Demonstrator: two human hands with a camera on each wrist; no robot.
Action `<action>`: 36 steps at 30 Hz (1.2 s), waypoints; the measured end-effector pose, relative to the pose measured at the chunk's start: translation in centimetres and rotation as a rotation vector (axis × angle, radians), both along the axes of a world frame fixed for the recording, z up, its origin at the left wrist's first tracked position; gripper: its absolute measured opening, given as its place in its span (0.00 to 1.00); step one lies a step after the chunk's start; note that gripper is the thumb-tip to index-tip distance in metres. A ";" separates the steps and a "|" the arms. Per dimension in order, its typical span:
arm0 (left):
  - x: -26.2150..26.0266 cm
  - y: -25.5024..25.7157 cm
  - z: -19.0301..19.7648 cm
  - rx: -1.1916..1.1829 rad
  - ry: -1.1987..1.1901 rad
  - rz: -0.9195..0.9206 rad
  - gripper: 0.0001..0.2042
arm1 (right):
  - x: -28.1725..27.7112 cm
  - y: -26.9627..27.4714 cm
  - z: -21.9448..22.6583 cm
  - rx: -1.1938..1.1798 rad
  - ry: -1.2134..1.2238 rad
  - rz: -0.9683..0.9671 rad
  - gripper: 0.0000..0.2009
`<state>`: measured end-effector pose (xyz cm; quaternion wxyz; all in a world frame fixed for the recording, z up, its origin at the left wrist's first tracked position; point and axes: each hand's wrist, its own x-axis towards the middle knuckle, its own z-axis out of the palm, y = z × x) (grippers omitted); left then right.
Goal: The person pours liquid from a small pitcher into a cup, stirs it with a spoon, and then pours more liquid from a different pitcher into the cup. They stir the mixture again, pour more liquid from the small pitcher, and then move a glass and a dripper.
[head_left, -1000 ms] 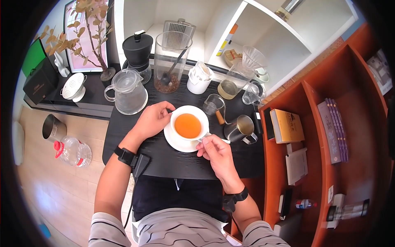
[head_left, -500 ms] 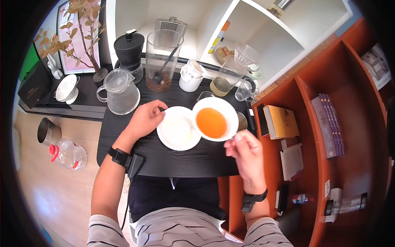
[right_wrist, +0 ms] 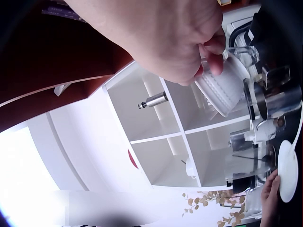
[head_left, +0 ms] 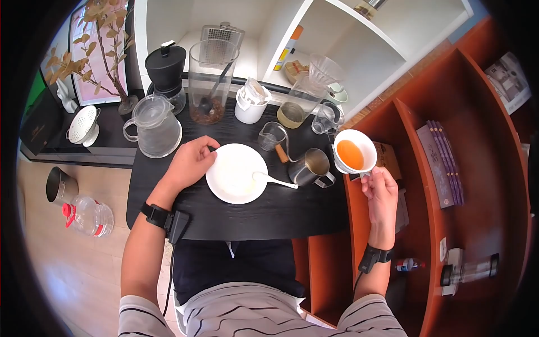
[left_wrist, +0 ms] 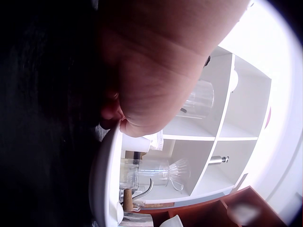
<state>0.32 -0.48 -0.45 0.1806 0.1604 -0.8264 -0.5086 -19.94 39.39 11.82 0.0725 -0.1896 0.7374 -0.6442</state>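
In the head view my right hand (head_left: 380,192) pinches the handle of a white teacup (head_left: 365,149) holding orange-brown tea. The cup is raised beyond the table's right edge; in the right wrist view its ribbed outer wall (right_wrist: 226,85) shows beside my fingers. My left hand (head_left: 193,163) grips the left rim of a white saucer (head_left: 233,188) on the black table. In the left wrist view that rim (left_wrist: 106,175) meets my fingertips, the palm hiding part of the grip. A white spoon (head_left: 275,180) lies on the saucer, its handle sticking out to the right.
Behind the saucer stand a lidded glass pot (head_left: 154,126), a coffee grinder (head_left: 166,70), a tall glass cylinder (head_left: 210,84) and a white cup with a drip bag (head_left: 250,106). A metal pitcher (head_left: 309,167) stands right of the saucer. A red-brown bookshelf (head_left: 415,118) borders the table's right side.
My right hand has lifted the teacup off the saucer and carried it right, past the metal pitcher. The spoon on the saucer is uncovered. My left hand has stayed at the saucer's rim.
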 end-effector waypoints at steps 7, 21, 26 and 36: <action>-0.1 -0.1 -0.3 0.015 0.018 -0.005 0.09 | -2.3 1.0 -1.4 0.052 -0.028 0.022 0.12; -0.1 -0.1 -0.6 0.014 0.031 -0.027 0.08 | -2.9 1.2 -0.4 0.143 0.024 0.061 0.12; -0.1 -0.1 -0.6 0.049 0.033 -0.008 0.08 | -2.7 0.7 0.1 0.180 0.049 0.065 0.12; -0.2 -0.2 -0.8 0.038 0.004 -0.031 0.07 | -2.3 0.1 0.6 0.217 0.148 0.097 0.12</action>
